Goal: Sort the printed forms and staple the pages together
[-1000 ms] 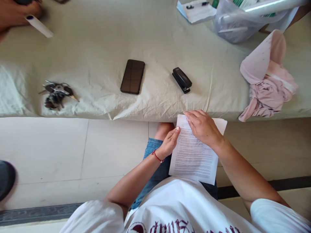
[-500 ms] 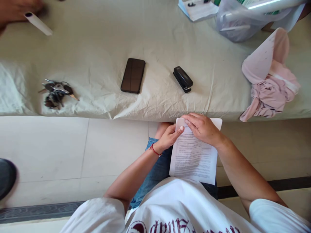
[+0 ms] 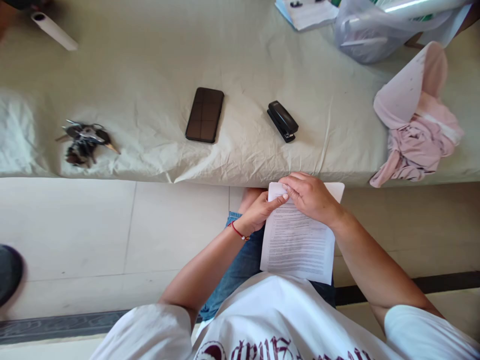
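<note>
White printed paper [image 3: 300,245] lies over my lap, its far end near the table's edge. Whether it is one sheet or a stack I cannot tell. My left hand [image 3: 264,207] grips its far left edge, thumb on top and fingers hidden beneath. Over the paper's far edge bends my right hand [image 3: 309,195], its fingers closed on the top left part close to the left thumb. A black stapler [image 3: 282,121] sits on the table just beyond my hands, and left of it lies a dark phone [image 3: 205,115].
The table [image 3: 150,75] has a wrinkled pale cover. On it are a bunch of keys [image 3: 86,142], a white roll [image 3: 54,31], pink cloth [image 3: 420,145], a plastic bag [image 3: 362,37] and clipped papers [image 3: 309,14]. A dark shoe [image 3: 9,275] shows on the floor at left.
My left thumb has slid slightly right over the paper, closer to my right fingers. At the upper left, the blurred brown shape has mostly left the view.
</note>
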Tool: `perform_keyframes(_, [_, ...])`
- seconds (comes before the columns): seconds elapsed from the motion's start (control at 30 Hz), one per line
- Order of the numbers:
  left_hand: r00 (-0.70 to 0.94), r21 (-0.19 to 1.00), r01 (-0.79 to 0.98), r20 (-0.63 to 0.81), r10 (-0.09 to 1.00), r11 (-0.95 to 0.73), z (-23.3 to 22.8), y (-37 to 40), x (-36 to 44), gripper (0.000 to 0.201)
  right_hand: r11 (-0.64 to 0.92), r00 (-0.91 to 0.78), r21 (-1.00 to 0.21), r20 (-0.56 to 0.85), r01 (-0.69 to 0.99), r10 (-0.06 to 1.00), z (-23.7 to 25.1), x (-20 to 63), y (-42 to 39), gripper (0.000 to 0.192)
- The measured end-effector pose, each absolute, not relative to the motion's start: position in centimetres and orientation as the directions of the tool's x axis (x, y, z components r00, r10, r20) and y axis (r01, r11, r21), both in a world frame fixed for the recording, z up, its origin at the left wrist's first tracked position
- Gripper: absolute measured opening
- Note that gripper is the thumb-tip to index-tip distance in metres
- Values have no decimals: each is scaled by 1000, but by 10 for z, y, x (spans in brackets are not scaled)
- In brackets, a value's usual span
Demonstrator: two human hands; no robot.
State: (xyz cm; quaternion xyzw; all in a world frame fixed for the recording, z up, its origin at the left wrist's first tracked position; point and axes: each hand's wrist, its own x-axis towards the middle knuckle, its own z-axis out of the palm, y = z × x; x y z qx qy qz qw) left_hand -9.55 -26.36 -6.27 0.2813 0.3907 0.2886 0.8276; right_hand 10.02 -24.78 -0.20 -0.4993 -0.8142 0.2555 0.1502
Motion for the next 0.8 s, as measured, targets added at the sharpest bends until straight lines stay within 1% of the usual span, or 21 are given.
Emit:
perform_keyframes(0.1, [536,682,-256,-489,688,685,-61,-262,-96,71,358,-428,-569,11,740,904,-4,98,-247,37])
perform_keyframes(0.17, [551,693,-236,-482,682,681,-61,-260,-97,68,346,-425,-532,-28,773,905,-6,97,-247,37])
perform_keyframes(0.27, [558,722,-196,-474,681,663,-62,-260,-98,66,369,-464,-462,-108,807,879,-8,95,-248,38])
perform_keyframes(0.37, [566,754,-144,-469,678,641,-62,-259,-100,65,398,-482,-457,-79,796,873,-7,93,-248,39])
perform_keyframes(0.47, [577,812,-77,-437,690,579,-60,-257,-103,61,424,-494,-459,-38,781,868,-4,90,-247,43])
perform_keyframes(0.57, [590,866,-48,-377,714,498,-56,-254,-106,55,433,-520,-443,-91,785,849,-2,87,-247,43])
perform_keyframes(0.63, [586,895,2,-362,725,446,-53,-253,-107,50,429,-514,-442,-86,788,853,-1,85,-247,43])
perform_keyframes(0.73, [565,918,76,-362,741,390,-55,-252,-108,50,435,-508,-435,-60,788,859,0,84,-248,44])
perform_keyframes(0.8, [562,915,47,-357,746,402,-61,-252,-108,51,447,-530,-437,-84,781,844,0,83,-249,41])
